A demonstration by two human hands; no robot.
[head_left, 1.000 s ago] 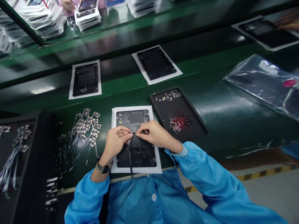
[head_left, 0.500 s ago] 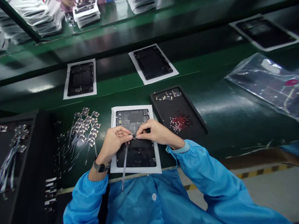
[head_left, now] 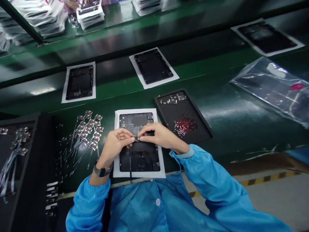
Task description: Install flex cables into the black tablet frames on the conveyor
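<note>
A black tablet housing lies open on a white sheet in front of me. My left hand and my right hand meet over its middle, both pinching a small connector board. A thin flex cable hangs from that board down over the housing's near edge. A watch sits on my left wrist.
Several loose flex-cable parts lie left of the housing. A black tray with red bits and small boards sits to the right. Two more housings rest on the green belt beyond, with a clear bag at right.
The flex cable's tail has swung from slanting left to hanging straight down. Both hands stay pinched on the board. The housings on the belt have drifted left.
</note>
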